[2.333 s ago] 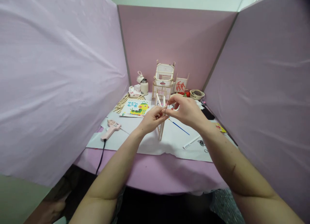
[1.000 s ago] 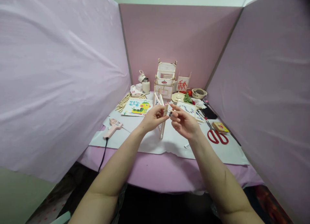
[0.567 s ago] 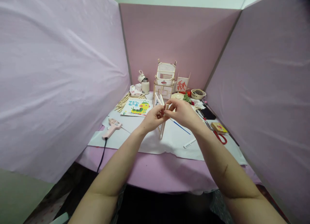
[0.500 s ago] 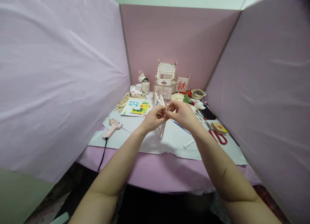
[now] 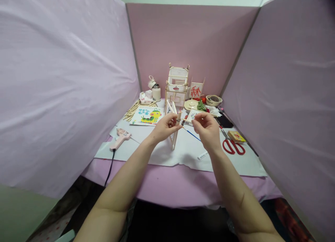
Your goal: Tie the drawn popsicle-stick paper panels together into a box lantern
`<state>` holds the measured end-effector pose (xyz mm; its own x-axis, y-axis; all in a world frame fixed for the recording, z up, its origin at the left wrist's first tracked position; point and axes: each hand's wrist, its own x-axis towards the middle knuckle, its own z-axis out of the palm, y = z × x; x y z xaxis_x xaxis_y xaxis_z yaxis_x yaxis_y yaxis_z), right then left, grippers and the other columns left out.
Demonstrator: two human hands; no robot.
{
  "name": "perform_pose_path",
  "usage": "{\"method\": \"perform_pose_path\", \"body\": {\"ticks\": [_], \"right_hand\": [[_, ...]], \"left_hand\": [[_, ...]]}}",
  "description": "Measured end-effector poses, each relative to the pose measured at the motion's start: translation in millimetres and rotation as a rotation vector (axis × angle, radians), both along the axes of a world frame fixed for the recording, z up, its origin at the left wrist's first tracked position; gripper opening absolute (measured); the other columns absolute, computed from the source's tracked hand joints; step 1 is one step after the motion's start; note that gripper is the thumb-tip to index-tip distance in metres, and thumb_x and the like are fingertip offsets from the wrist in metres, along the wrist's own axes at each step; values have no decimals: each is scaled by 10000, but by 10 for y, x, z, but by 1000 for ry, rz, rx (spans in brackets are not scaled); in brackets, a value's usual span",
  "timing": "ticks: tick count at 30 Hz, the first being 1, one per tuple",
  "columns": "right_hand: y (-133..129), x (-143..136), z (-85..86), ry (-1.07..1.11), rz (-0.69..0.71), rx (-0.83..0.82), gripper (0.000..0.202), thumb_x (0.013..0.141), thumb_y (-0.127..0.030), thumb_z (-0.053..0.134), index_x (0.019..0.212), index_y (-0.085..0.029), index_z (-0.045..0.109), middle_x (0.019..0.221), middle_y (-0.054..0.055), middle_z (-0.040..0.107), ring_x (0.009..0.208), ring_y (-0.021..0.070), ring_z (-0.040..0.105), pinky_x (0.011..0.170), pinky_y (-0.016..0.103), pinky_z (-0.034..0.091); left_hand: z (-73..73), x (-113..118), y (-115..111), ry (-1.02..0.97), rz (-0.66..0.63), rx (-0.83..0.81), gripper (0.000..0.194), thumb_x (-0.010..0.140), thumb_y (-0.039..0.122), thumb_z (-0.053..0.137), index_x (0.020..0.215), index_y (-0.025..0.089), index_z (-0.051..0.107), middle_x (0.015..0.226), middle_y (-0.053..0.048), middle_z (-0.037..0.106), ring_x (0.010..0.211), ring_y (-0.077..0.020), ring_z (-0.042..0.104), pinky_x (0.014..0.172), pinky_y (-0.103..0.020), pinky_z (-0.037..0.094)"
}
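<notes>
My left hand (image 5: 167,126) is closed around a small frame of pale wooden sticks (image 5: 173,144), held upright above the white sheet. A dark band or cord shows around the stick top just beyond my left fingertips. My right hand (image 5: 208,130) is held a little to the right of the frame, thumb and forefinger pinched together. A thin strand seems to run from the frame toward that pinch, too fine to make out clearly. Behind the hands stands a taller stick-and-paper structure (image 5: 178,78) with a red drawing on one panel.
To the left lie a pink glue gun (image 5: 120,138), a caterpillar picture (image 5: 147,116) and loose sticks (image 5: 132,112). A jar (image 5: 156,93) stands behind them. On the right are red-handled scissors (image 5: 232,147), a yellow box (image 5: 236,136), a bowl (image 5: 214,100) and a blue brush (image 5: 193,134).
My right hand has pulled away from the frame to the right, still pinched. My left hand keeps its hold on the frame, and the banded stick top now shows.
</notes>
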<state>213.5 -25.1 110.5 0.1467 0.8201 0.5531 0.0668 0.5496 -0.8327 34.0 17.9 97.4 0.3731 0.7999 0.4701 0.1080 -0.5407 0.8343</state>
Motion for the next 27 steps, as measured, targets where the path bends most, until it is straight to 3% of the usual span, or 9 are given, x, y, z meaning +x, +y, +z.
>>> {"method": "perform_pose_path", "body": {"ticks": [6, 9, 14, 19, 27], "right_hand": [[35, -149, -49, -501, -125, 340, 87, 897, -228, 542, 936, -228, 620, 922, 70, 632, 864, 198, 592, 777, 355, 499], [86, -176, -82, -618, -196, 477, 145, 918, -211, 513, 980, -242, 640, 1011, 94, 656, 980, 228, 591, 888, 405, 475], [134, -156, -89, -691, -228, 580, 164, 920, -188, 501, 982, -239, 644, 1006, 92, 668, 970, 223, 601, 872, 379, 485], [150, -109, -74, -603, -284, 604, 177, 924, -180, 488, 1027, -225, 624, 970, 97, 673, 950, 217, 615, 880, 386, 490], [173, -133, -83, -682, -163, 505, 187, 939, -234, 469, 985, -252, 650, 1017, 88, 662, 968, 221, 598, 881, 386, 485]], "left_hand": [[-35, 4, 12, 21, -20, 20, 331, 791, 329, 678, 1075, 193, 572, 888, -12, 552, 702, -94, 522, 604, -207, 435], [-36, 8, 13, 20, -13, 16, 321, 804, 340, 660, 1073, 191, 572, 895, -12, 551, 668, -82, 500, 583, -202, 420], [-29, 2, 18, 40, -11, 21, 303, 807, 350, 656, 1051, 189, 576, 824, 5, 527, 636, -77, 473, 566, -200, 404], [-18, 0, 12, 33, -18, 17, 335, 781, 322, 682, 1071, 191, 579, 851, 2, 526, 649, -77, 477, 574, -199, 405], [-21, 4, 7, 31, -1, 29, 281, 799, 318, 663, 1035, 191, 577, 775, 22, 480, 607, -68, 426, 537, -193, 370]]}}
